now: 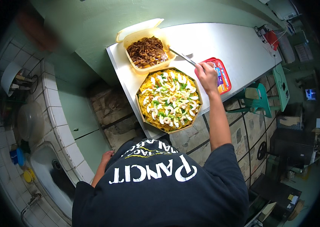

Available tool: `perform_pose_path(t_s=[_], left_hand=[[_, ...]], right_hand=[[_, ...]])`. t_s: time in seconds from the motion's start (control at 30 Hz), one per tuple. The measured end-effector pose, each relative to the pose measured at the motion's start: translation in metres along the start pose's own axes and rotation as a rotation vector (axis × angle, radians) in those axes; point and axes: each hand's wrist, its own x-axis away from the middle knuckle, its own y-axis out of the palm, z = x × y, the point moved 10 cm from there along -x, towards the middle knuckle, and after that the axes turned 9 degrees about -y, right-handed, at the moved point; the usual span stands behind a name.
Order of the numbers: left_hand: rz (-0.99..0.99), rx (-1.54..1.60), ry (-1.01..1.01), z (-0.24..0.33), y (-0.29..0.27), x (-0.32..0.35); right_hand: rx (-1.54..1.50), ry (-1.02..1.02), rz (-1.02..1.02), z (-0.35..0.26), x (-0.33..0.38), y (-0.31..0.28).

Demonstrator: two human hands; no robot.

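My right hand (207, 76) is closed around a long, thin metal utensil (182, 56), whose far end reaches the rim of a cream plastic tub (143, 70). Brown cooked pieces in dark sauce (146, 52) lie in the tub, and its pale lid (141, 28) stands tilted open behind. Nearer to me sits an octagonal tray (140, 109) of yellow noodles (156, 96) topped with egg slices, shrimp and chopped greens. Beneath my right hand is a red-rimmed plastic lid (226, 85) with a colourful print. My left hand (107, 156) hangs low at my left side; its fingers are mostly hidden.
Everything stands on a white table (220, 39) against a green wall. A teal plastic chair (256, 100) is by its right edge. Cables and a red item (271, 39) lie at the far right end. On the left is a tiled counter with a sink (46, 162).
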Motion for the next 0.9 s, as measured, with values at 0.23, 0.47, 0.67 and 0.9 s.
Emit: perform_pose_path(t_s=[0.23, 0.47, 0.67, 0.9], left_hand=[[-0.032, -0.042, 0.037, 0.015, 0.003, -0.004], [-0.001, -0.252, 0.128, 0.064, 0.009, 0.01], [-0.016, -0.191, 0.083, 0.067, 0.009, 0.014], [-0.05, -0.016, 0.068, 0.03, 0.01, -0.001]], right_hand=[[-0.164, 0.424, -0.021, 0.051, 0.132, -0.038], [-0.172, 0.547, -0.026, 0.076, 0.182, -0.018], [0.095, 0.303, 0.04, 0.054, 0.164, -0.03], [0.004, 0.489, -0.04, 0.065, 0.166, -0.036]])
